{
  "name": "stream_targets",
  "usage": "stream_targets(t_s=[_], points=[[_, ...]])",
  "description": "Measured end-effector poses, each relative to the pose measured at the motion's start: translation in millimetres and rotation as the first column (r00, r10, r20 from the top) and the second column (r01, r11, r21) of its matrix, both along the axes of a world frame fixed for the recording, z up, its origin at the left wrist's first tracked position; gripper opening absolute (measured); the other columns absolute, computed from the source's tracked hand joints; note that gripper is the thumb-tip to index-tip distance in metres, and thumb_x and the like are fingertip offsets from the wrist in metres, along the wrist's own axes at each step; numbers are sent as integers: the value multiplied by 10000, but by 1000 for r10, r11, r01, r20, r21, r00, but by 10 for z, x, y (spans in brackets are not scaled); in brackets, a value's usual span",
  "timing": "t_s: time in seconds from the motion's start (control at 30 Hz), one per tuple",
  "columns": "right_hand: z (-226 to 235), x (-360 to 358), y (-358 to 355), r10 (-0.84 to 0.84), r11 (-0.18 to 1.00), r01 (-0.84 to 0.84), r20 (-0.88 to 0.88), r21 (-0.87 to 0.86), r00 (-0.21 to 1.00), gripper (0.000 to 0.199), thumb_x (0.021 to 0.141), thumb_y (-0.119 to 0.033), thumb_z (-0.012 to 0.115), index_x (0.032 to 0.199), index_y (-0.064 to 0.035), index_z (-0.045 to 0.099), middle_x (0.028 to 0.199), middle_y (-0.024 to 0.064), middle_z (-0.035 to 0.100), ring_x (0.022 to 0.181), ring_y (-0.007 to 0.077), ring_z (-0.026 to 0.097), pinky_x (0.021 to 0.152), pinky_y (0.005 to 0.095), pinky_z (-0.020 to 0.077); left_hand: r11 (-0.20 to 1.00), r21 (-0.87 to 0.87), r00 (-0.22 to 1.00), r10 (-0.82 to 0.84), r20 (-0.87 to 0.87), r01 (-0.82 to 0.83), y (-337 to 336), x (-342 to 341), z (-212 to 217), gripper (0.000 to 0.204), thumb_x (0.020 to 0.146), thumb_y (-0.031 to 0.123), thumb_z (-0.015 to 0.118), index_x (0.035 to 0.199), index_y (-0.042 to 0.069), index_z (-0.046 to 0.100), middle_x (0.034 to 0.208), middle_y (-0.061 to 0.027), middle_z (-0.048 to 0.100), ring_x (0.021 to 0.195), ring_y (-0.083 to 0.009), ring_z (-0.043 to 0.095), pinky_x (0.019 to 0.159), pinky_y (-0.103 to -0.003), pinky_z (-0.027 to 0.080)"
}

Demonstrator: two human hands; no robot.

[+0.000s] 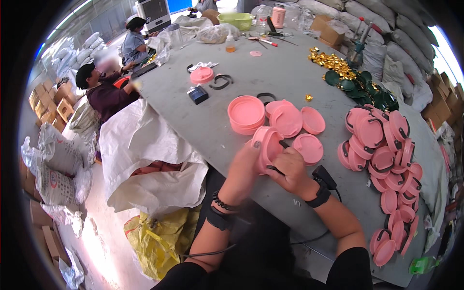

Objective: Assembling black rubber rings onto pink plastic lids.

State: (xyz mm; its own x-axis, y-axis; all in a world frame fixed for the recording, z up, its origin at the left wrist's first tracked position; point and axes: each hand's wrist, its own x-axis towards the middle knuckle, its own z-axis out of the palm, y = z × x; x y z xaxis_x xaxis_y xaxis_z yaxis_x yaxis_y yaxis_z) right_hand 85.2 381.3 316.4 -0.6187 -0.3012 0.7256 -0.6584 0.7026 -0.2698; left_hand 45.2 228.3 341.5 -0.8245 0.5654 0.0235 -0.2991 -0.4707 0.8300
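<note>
Sacks and cardboard boxes ring a wide grey desk (290,82) in a crowded workroom. At its near edge the left hand (244,166) grips a pink round lid (267,145), tilted on edge, while the right hand (288,168) pinches a thin black band (276,169) against the lid's rim. The lid looks light, stiff and smooth, probably slippery; its rim seems the surest hold. The band appears soft and bendy. Bare pink lids (290,121) lie just beyond, banded lids (386,154) pile toward the right edge. Open room remains mid-desk; a white sack (145,150) crowds the left side.
</note>
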Motion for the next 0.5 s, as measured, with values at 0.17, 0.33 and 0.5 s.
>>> stream_targets(t_s=[0.17,0.33,0.5], points=[[-23,71,-127,98,982,-79,104,-169,990,179,798,-186,665,737,-57,558,663,86,526,586,295,492,600,390,417,962,-169,960,173,-220,-212,-84,162,-234,323,976,300,497,1035,0,599,884,-27,620,741,-67,557,632,-211,457],[-48,84,-204,177,961,-133,167,-242,970,190,825,-192,628,745,-38,551,660,115,505,587,315,483,558,395,381,943,-46,939,322,-118,-330,-33,281,-252,201,922,195,621,954,-4,624,787,16,595,688,-43,518,586,-207,427],[-107,72,-261,184,948,-150,99,-280,978,196,838,-196,623,758,-31,552,670,124,511,612,325,509,563,396,388,949,-42,944,304,-130,-312,-73,258,-260,183,914,180,626,942,-1,624,790,18,596,688,-38,515,587,-200,426]])
